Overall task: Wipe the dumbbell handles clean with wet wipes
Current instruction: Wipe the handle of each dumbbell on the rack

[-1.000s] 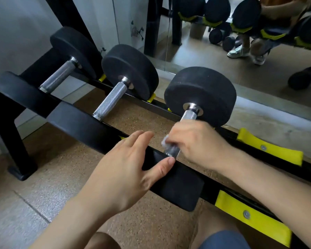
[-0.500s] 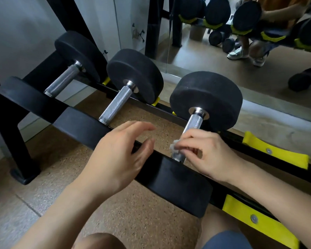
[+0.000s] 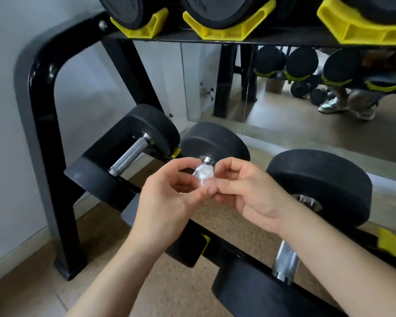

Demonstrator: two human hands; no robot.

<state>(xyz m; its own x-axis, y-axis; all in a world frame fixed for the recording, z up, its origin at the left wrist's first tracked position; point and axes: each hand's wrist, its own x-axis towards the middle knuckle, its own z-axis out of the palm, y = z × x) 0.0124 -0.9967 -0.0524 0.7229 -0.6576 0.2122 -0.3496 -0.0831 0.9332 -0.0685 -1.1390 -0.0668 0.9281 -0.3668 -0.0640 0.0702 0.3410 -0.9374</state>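
Three black dumbbells lie across the low rack rails. The left dumbbell's steel handle (image 3: pixel 130 156) is bare. The middle dumbbell (image 3: pixel 215 143) is mostly hidden behind my hands, with only its far head and handle tip showing. The right dumbbell's handle (image 3: pixel 285 261) is bare at lower right. A small crumpled white wet wipe (image 3: pixel 205 176) is pinched between the fingertips of my left hand (image 3: pixel 167 202) and my right hand (image 3: pixel 247 193), held in the air in front of the middle dumbbell. Both hands touch the wipe.
The black rack frame (image 3: pixel 39 115) curves up at left, near the white wall. An upper shelf with yellow cradles (image 3: pixel 222 28) and more dumbbells hangs overhead. A mirror (image 3: pixel 306 115) stands behind the rack. The floor is cork-brown.
My right hand left the right dumbbell's handle with the wipe. Both hands came together in front of the middle dumbbell. The view shifted left and up, showing the upper shelf.
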